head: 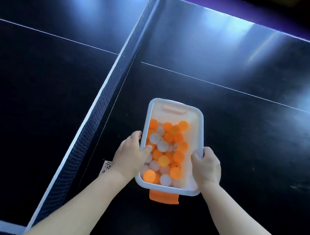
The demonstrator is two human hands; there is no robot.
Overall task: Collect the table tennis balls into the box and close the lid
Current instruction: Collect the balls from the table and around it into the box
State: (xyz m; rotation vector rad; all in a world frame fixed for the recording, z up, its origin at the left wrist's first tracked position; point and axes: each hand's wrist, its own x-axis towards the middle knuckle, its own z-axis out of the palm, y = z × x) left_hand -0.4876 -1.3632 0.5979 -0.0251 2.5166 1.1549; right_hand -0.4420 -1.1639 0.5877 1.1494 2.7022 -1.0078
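Observation:
A clear plastic box (177,105) with a white rim sits on the dark table tennis table, just right of the net. Several orange and white table tennis balls (165,150) fill it. An orange latch flap (163,196) hangs open at its near end, and another orange latch (173,110) shows at the far end. My left hand (129,157) grips the box's left rim, thumb inside over the balls. My right hand (207,166) grips the right rim, thumb on the inside wall. No lid is in view.
The net (101,98) runs diagonally from top centre to bottom left, close to my left arm. A small white label (106,168) lies on the table (244,149) by my left wrist. White lines cross the table's dark surface.

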